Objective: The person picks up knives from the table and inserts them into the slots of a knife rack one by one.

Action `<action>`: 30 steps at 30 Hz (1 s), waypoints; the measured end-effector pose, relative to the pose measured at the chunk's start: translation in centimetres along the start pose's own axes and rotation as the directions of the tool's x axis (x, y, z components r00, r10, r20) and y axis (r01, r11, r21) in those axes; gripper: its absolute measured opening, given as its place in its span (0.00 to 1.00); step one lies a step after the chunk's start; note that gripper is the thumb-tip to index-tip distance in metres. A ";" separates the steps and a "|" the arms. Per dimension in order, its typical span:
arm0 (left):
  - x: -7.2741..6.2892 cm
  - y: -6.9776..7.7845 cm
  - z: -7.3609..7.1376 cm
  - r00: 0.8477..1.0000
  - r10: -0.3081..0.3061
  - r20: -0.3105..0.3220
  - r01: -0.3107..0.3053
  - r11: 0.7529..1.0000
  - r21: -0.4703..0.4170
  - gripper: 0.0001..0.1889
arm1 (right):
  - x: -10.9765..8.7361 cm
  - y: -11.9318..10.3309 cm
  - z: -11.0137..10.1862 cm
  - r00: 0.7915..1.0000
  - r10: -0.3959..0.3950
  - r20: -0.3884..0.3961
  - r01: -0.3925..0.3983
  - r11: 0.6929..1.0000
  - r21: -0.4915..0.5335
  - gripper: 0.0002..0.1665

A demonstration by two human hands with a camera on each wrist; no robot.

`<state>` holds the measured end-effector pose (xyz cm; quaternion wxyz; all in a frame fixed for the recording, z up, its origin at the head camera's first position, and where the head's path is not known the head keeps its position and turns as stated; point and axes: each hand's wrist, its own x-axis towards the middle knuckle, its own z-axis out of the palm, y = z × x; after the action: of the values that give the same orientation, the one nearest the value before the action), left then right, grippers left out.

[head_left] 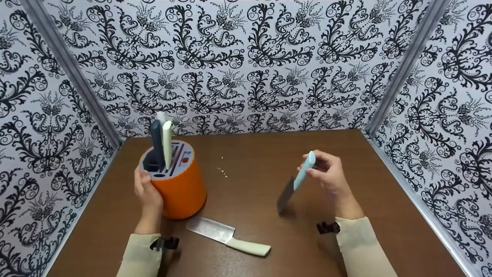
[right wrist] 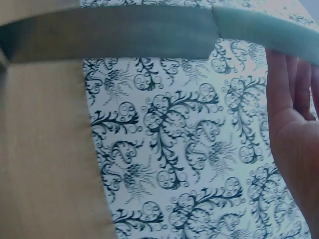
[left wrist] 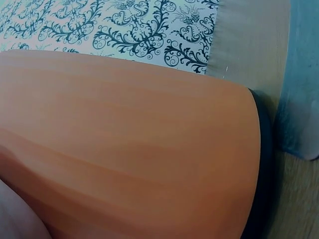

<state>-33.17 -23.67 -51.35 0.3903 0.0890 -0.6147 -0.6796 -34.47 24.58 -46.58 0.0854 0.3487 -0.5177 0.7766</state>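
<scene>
My left hand holds the left side of an orange knife block, its thumb near the top rim. Dark blue, cream and pale grey handles stick up from the block's slotted top. Over the right part of the table, my right hand grips a knife by its light blue handle. That knife leans with the blade down and to the left, its tip close over the tabletop. In the right wrist view, its broad blade stretches to the left.
A cleaver with a cream handle lies flat in front of the block, blade pointing left. Small pale specks dot the brown table. Patterned walls enclose the back and both sides.
</scene>
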 end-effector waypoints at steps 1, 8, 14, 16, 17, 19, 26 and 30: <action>0.0 0.0 0.0 1.000 -0.001 0.001 0.001 1.000 0.000 0.30 | 0.0 -0.3 0.2 1.000 -0.005 -0.022 0.005 1.000 -0.011 0.22; 0.1 -0.2 -0.3 1.000 0.006 0.027 -0.004 0.999 -0.049 0.27 | -0.1 -2.1 1.6 0.995 0.000 -0.097 -0.011 0.994 -0.112 0.21; 0.1 -0.1 -0.4 0.998 -0.057 0.032 0.057 0.998 -0.025 0.28 | -0.2 -3.0 2.8 0.997 0.005 -0.078 -0.016 0.990 -0.138 0.25; 0.2 0.0 -0.3 0.997 -0.066 0.034 0.066 0.998 -0.015 0.28 | -0.2 -3.3 3.1 0.997 0.003 -0.077 -0.016 0.988 -0.157 0.27; 0.1 0.0 -0.2 0.997 -0.068 0.033 0.069 0.997 -0.018 0.28 | -0.2 -3.3 3.2 0.997 0.004 -0.077 -0.017 0.986 -0.169 0.28; 0.2 0.1 -0.2 0.997 -0.072 0.034 0.073 0.997 -0.033 0.28 | -0.1 -3.4 3.4 0.998 -0.003 -0.069 -0.010 0.982 -0.187 0.28; 0.3 0.6 -0.3 0.996 -0.070 0.049 0.071 0.997 -0.019 0.27 | -0.3 -3.1 3.8 0.996 0.009 -0.086 -0.030 0.971 -0.236 0.25; 0.6 1.2 -0.4 0.999 -0.032 0.038 0.032 0.999 -0.009 0.26 | -0.4 -2.8 4.1 0.995 0.020 -0.101 -0.048 0.959 -0.278 0.23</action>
<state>-32.85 -24.32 -50.10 0.3680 0.0840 -0.6171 -0.6905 -30.91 22.40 -43.85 0.1458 0.2858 -0.6236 0.7129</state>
